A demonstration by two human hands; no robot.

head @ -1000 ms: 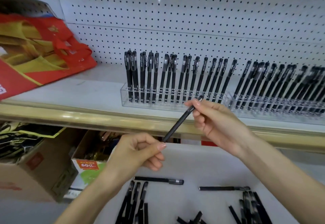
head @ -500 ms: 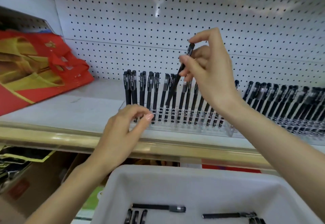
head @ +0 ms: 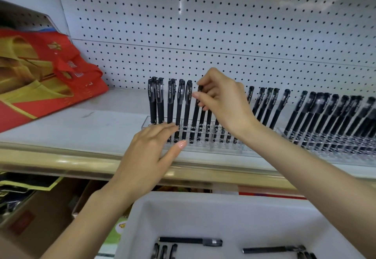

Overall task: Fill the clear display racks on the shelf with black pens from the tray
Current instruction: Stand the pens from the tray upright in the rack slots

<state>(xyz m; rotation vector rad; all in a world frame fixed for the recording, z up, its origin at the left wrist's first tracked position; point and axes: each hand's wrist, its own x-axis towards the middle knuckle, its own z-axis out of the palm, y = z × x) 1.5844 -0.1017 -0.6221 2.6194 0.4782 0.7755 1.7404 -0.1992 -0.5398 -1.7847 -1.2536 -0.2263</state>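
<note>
The right hand point(head: 225, 104) pinches the cap of a black pen point(head: 195, 114) that stands in the left clear rack point(head: 223, 149) on the shelf point(head: 71, 124). The left hand point(head: 148, 157), with fingers straight, rests on the near left end of this rack. A few pens point(head: 190, 241) lie in the white tray point(head: 183, 204) on the near side.

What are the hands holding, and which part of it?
The right hand pinches a slim black plastic pen near its capped top. The left hand holds nothing, resting on the clear plastic rack.
</note>
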